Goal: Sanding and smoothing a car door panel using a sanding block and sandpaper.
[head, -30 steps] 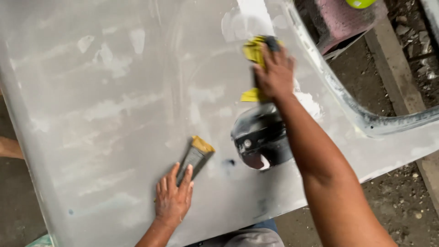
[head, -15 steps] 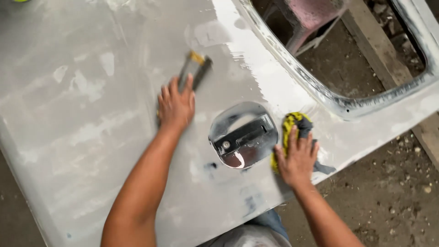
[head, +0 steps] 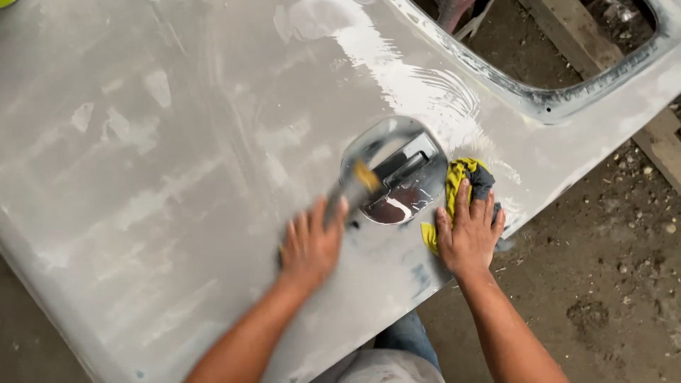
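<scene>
Left hand: your left hand (head: pixel 311 245) is blurred; its fingers curl loosely round the handle of a putty knife (head: pixel 352 190), palm down on the panel.
Putty knife: it slants up and to the right from your grip, its yellow-tipped end over the left rim of the handle recess (head: pixel 394 170); whether the blade touches the metal, you cannot tell.
Right hand: your right hand (head: pixel 468 237) lies flat with fingers spread, pressing a yellow and grey rag (head: pixel 462 179) against the panel.
Rag: bunched under your fingertips, just right of the recess, near the panel's lower edge.
Panel: the grey body panel (head: pixel 177 156) carries pale filler patches; dirt ground (head: pixel 610 284) lies beyond its edge.
</scene>
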